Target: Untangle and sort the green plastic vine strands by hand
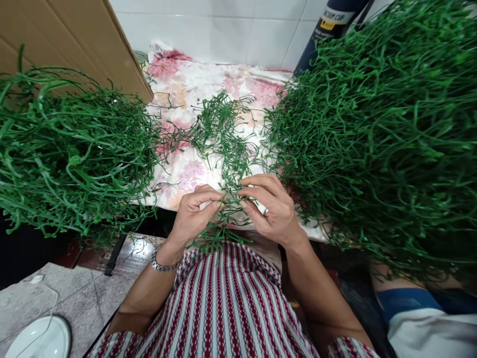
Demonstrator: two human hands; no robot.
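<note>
A green sprig [231,201] spans the gap between the left hand [196,211] and right hand [274,209], each pinching it between thumb and fingertips. It looks light, bendy, plastic and prone to snag; its thin stem probably suits a fingertip hold near a fork. Beyond the grip, wiry strands [223,124] tangle on floral cloth [190,174]; shaggy heaps flank it, left [74,154] and right [372,139].

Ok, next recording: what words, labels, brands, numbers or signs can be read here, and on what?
"VACUUM CUP": on the pale band of the dark blue cylinder.
Yellow patch below it: too small to read.
Print under that patch: too small and blurred to read.
</note>
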